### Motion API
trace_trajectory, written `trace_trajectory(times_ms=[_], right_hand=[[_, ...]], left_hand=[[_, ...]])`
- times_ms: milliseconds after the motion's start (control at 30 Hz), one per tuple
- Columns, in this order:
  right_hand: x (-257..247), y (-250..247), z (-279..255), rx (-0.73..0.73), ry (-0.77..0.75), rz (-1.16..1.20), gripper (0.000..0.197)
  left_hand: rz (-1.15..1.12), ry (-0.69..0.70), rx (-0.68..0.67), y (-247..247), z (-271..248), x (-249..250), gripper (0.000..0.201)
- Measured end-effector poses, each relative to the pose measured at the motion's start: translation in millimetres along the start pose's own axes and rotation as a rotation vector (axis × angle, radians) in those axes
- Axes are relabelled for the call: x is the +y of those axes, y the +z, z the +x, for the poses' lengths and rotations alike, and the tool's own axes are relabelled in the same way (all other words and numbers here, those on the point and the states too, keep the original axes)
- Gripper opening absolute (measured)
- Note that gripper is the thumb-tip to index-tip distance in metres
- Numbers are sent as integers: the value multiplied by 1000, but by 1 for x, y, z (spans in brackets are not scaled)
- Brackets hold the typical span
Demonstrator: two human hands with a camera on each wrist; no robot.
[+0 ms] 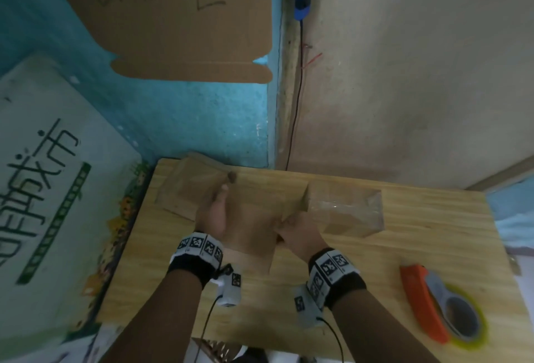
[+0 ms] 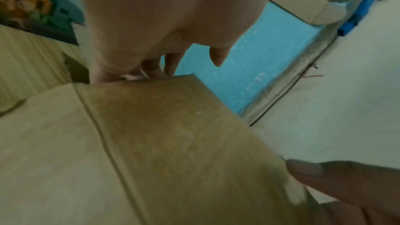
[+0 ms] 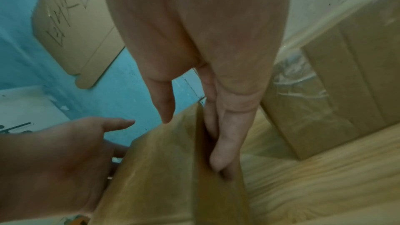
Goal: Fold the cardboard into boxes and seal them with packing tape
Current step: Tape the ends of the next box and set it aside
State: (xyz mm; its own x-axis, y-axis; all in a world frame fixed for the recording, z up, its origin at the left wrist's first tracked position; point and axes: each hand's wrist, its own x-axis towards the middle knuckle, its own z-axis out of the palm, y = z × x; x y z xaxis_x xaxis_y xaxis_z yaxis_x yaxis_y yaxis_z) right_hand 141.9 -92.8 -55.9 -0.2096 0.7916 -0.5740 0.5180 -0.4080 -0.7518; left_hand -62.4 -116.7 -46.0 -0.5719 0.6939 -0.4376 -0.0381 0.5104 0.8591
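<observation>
I note the worktop (image 1: pixel 404 247), a pale wooden board set into the corner of blue and plaster walls, carries all the task items. A large cardboard sheet (image 1: pixel 173 16) with handwriting hangs on the blue wall, apart from the work. On the worktop's far right stands a finished box (image 1: pixel 346 212) wrapped in clear tape; at far left lies a flat stack of cardboard (image 1: pixel 185 189).

The piece in hand is the cardboard blank (image 1: pixel 248 229), at the middle of the worktop between both wrists, partly raised into a box shape. My left hand (image 1: pixel 212 215) lies against its left side, fingers fairly straight with the thumb out, pressing rather than gripping. My right hand (image 3: pixel 218 126) has its fingers tucked straight down into the fold at the right edge, thumb free above the panel; it is not clenched. The tape dispenser (image 1: pixel 433 305), orange with a yellow-rimmed roll, rests untouched near the right front edge.

In my judgement the step is squaring the blank. To do it well I would run the right fingers along the crease while the left hand braces the opposite wall, keeping the panels square before the flaps close. Risk: the blank springing flat if either hand lets go early.
</observation>
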Motion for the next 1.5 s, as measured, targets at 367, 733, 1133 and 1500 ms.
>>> trace_trajectory(times_ms=[367,733,1133,1500], right_hand=[[12,-18,-29,-35,-237,106,117],[42,-70,-85,-103,-264,-133,94],[114,-161,-133,24,-212,-203,77],[156,-162,-122,140,-127,-261,88]], left_hand=[[-272,-112,-220,-4,-18,-12,54],[-39,158,-504,1,-74,-19,49],[119,315,-827,92,-121,-21,44],[334,488,-735,140,-131,-56,21]])
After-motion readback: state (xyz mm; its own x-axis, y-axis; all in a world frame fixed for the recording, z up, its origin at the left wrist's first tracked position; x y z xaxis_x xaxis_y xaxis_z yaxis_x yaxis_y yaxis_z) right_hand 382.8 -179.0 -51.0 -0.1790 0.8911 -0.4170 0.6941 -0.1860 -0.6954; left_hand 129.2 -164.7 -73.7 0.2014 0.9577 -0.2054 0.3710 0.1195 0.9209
